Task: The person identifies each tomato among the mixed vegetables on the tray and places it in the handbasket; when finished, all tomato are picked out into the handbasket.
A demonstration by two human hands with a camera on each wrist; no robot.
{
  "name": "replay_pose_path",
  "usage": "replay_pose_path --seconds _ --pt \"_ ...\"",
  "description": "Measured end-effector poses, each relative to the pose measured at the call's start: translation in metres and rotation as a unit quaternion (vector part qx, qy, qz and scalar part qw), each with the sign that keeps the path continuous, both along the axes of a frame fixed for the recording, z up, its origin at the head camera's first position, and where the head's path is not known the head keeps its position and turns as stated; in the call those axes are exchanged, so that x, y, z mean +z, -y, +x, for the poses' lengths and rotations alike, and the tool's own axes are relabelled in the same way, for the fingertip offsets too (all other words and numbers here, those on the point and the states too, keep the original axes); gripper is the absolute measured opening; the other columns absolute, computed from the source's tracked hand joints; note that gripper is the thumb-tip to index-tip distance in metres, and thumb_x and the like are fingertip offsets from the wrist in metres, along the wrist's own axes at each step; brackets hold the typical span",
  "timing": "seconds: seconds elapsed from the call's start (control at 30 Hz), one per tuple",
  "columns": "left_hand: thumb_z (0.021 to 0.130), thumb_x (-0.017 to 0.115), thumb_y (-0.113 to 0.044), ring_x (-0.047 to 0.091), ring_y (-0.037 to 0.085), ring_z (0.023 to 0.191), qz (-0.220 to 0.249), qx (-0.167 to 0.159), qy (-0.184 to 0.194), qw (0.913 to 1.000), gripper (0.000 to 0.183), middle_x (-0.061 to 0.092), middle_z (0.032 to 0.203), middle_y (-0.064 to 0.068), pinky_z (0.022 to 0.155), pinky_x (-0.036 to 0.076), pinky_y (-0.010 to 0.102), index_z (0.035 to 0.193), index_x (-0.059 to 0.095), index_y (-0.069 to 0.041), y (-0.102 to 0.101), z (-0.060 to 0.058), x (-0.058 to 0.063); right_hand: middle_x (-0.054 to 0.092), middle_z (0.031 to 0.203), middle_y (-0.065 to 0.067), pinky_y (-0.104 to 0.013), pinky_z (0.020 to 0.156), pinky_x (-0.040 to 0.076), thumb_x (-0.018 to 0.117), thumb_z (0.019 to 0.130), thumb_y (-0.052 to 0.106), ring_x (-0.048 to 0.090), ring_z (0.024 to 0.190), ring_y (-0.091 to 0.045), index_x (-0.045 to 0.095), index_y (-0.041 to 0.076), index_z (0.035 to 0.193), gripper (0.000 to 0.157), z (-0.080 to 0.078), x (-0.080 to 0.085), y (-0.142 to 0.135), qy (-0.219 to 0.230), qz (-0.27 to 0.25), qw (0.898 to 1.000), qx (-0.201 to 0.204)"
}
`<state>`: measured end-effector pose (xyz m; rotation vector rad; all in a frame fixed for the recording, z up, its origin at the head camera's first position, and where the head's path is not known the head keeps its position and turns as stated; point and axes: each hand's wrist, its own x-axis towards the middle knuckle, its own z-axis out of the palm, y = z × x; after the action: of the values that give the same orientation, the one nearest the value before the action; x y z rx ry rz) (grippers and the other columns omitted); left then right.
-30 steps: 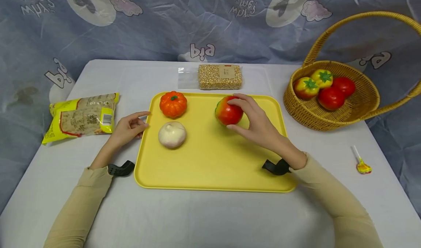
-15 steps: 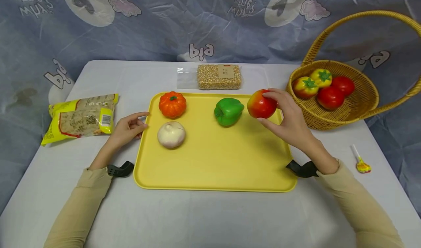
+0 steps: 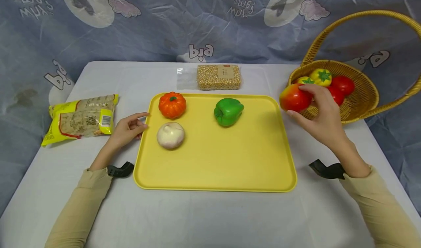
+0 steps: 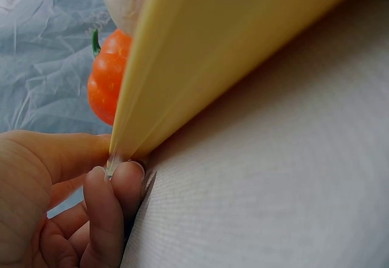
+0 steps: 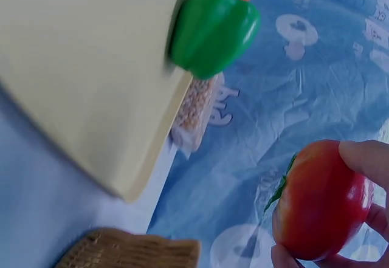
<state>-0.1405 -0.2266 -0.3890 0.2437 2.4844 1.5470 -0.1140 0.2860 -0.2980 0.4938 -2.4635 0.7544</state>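
Observation:
In the head view my right hand (image 3: 323,118) holds a red-and-yellow tomato (image 3: 295,98) in the air, between the yellow tray (image 3: 213,167) and the wicker basket's near left side. The right wrist view shows fingers and thumb round the tomato (image 5: 322,201), its green leafy top facing away from the palm. At the tray's left edge, my left hand (image 3: 129,128) pinches the rim, as the left wrist view shows. On the tray lie a small orange pumpkin (image 3: 172,105), a white garlic bulb (image 3: 170,135) and a green bell pepper (image 3: 228,112).
The wicker basket (image 3: 368,105) with a tall handle stands at right, holding red tomatoes and yellow ones with green tops. A lollipop (image 3: 363,166) lies right of the tray. Behind it is a bag of grains (image 3: 218,78); a yellow snack bag (image 3: 82,119) lies at left.
My right hand has lifted the tomato off the tray and carried it right to the basket's side, uncovering the green bell pepper. The left hand has stayed at the tray's edge.

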Motion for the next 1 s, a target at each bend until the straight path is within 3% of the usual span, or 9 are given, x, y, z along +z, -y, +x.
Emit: replay_pose_path --seconds 0.2,0.43,0.6,0.73,0.83,0.9,1.0 --pt "0.091 0.057 -0.004 0.052 0.004 0.052 0.000 -0.003 -0.010 0.9999 0.045 0.061 0.074 -0.007 0.048 0.048 0.021 0.133 0.047 0.005 -0.001 0.003 0.004 0.051 0.122 -0.021 0.002 0.082 0.030 0.079 0.069 0.004 0.035 0.104 0.013 0.050 0.006 0.130 0.068 -0.001 -0.001 -0.020 0.014 -0.015 0.998 -0.054" --pt "0.091 0.056 -0.002 0.052 0.003 0.052 -0.001 -0.005 -0.017 0.9999 0.044 0.061 0.074 -0.006 0.047 0.048 0.020 0.132 0.047 0.006 -0.001 0.004 0.006 0.050 0.125 -0.021 0.006 0.077 0.029 0.075 0.075 0.010 0.035 0.102 0.016 0.046 0.007 0.133 0.065 -0.009 -0.008 -0.044 0.037 -0.035 0.994 -0.096" --pt "0.091 0.056 -0.003 0.052 0.003 0.052 -0.003 -0.005 -0.016 0.9999 0.044 0.060 0.073 -0.006 0.047 0.048 0.021 0.133 0.047 0.006 -0.001 0.004 0.005 0.051 0.126 -0.020 -0.001 0.075 0.026 0.072 0.079 0.017 0.033 0.098 0.011 0.045 0.008 0.134 0.062 -0.016 -0.014 -0.061 0.073 -0.029 0.988 -0.132" --pt "0.091 0.056 -0.003 0.052 0.004 0.051 -0.006 -0.005 -0.018 0.9998 0.043 0.060 0.073 -0.006 0.047 0.048 0.021 0.132 0.047 0.006 -0.001 0.003 0.004 0.049 0.125 -0.025 -0.020 0.082 0.036 0.068 0.083 0.023 0.042 0.103 -0.017 0.042 0.007 0.136 0.062 -0.022 -0.018 -0.072 0.128 -0.003 0.981 -0.149" --pt "0.091 0.056 -0.002 0.051 0.004 0.051 -0.006 -0.005 -0.020 0.9998 0.043 0.061 0.073 -0.007 0.047 0.047 0.021 0.132 0.047 0.006 -0.001 0.004 0.004 0.044 0.131 -0.029 -0.050 0.093 0.041 0.065 0.086 0.029 0.040 0.111 -0.042 0.037 0.006 0.139 0.064 -0.025 -0.020 -0.079 0.184 0.013 0.971 -0.153" --pt "0.091 0.056 -0.002 0.051 0.004 0.051 -0.005 -0.005 -0.021 0.9998 0.043 0.060 0.072 -0.006 0.047 0.047 0.021 0.132 0.047 0.006 -0.001 0.004 0.004 0.041 0.134 -0.031 -0.068 0.094 0.033 0.063 0.087 0.033 0.035 0.117 -0.048 0.034 0.006 0.141 0.067 -0.028 -0.021 -0.083 0.217 0.021 0.964 -0.152" --pt "0.091 0.056 -0.003 0.051 0.004 0.051 -0.006 -0.004 -0.021 0.9998 0.043 0.061 0.073 -0.005 0.047 0.047 0.021 0.132 0.048 0.006 -0.001 0.004 0.004 0.037 0.135 -0.032 -0.073 0.094 0.029 0.061 0.087 0.037 0.032 0.119 -0.050 0.033 0.006 0.141 0.068 -0.032 -0.023 -0.086 0.249 0.039 0.956 -0.151"
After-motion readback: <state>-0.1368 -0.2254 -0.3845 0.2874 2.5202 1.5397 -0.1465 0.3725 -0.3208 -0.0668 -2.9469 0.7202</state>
